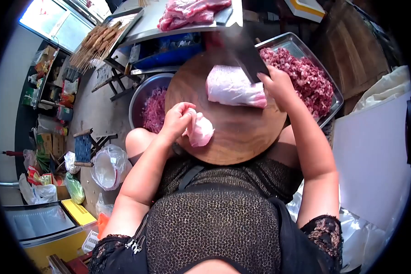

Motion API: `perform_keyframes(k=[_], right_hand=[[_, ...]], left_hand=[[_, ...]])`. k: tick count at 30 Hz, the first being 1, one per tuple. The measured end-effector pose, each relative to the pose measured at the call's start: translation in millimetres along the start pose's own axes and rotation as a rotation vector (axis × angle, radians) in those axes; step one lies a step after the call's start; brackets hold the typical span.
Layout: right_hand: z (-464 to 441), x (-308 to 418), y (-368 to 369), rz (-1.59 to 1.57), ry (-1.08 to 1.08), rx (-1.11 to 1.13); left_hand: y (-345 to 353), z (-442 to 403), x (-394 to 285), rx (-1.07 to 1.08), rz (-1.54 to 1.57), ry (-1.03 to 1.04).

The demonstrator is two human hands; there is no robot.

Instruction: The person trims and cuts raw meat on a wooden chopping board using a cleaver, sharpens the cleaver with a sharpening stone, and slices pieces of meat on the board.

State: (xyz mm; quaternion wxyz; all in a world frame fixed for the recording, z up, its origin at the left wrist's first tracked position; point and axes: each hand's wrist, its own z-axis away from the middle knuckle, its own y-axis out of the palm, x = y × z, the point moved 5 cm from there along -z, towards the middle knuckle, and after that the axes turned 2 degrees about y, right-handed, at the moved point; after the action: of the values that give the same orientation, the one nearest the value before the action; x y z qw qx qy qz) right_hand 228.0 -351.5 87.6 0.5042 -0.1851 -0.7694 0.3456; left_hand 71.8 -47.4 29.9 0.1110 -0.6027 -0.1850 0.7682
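My right hand is closed around a cleaver, whose broad dark blade is tilted up and blurred near its tip. Just below the blade lies a large pale slab of meat on a round wooden chopping block. Between the fingers of my left hand hangs a small pale pink piece of meat, above the block's near left side. To the right, a metal tray holds chopped red meat. A metal bowl of shredded meat stands at the left.
Behind the block, a metal table carries more raw meat. Skewers lie on a tray at its left end. A blue bin sits under the table. A small stool and a bag-lined bucket stand on the left floor.
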Motion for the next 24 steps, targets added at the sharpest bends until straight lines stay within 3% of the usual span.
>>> perform_keyframes(k=[2, 4, 6, 10, 13, 16, 19, 23, 24], right_hand=[[16.4, -9.3, -5.8, -0.587, 0.377, 0.176], [28.0, -27.0, -0.8, -0.925, 0.466, 0.066], [35.6, -36.9, 0.9, -1.055, 0.705, -0.017], [33.5, -43.8, 1.6, -1.26, 0.81, -0.038], [25.2, -46.4, 3.3, -1.251, 0.77, -0.03], [17.6, -40.9, 3.3, -1.281, 0.77, 0.006], [11.0, -40.6, 6.6, -1.269, 0.772, 0.03], [4.5, -44.7, 8.8, -1.213, 0.693, 0.058], [4.5, -46.4, 9.7, -1.215, 0.677, 0.026]], left_hand=[[-5.3, -25.1, -33.8, -0.099, -0.331, 0.419], [1.8, -57.1, -71.6, -0.1, -0.363, 0.54], [13.4, -99.6, -108.2, -0.134, -0.421, 0.628], [38.7, -185.7, -186.6, -0.22, -0.546, 0.832], [50.3, -260.2, -200.0, -0.332, -0.816, 0.668], [59.6, -281.0, -220.3, -0.273, -1.108, 0.334], [60.5, -304.4, -229.7, -0.179, -1.17, 0.2], [64.5, -271.9, -237.7, -0.152, -1.137, 0.142], [61.7, -262.1, -234.8, -0.179, -1.046, 0.231]])
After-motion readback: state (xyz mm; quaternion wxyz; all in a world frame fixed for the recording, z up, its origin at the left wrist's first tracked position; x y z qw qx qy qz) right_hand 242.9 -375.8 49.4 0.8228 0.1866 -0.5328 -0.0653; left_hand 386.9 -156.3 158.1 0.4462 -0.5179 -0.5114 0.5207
